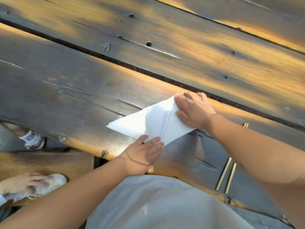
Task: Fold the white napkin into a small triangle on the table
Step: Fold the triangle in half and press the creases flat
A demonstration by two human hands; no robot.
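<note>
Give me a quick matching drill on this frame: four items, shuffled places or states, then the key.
Items
1. white folded paper napkin
2. left hand
3. right hand
4. pair of thin gold chopsticks

Places or states
A. pressing flat on the napkin's far right part
B. lying on the dark wooden plank table, creased down the middle
C. lying side by side near the table's near edge, untouched
D. fingers on the napkin's near corner

Pairs: 1-B, 2-D, 3-A, 4-C

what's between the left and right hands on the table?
In the head view, only the white napkin lies between the left hand and right hand: a flat folded stretch with a crease line running across it. Both hands press flat on its edges.
</note>
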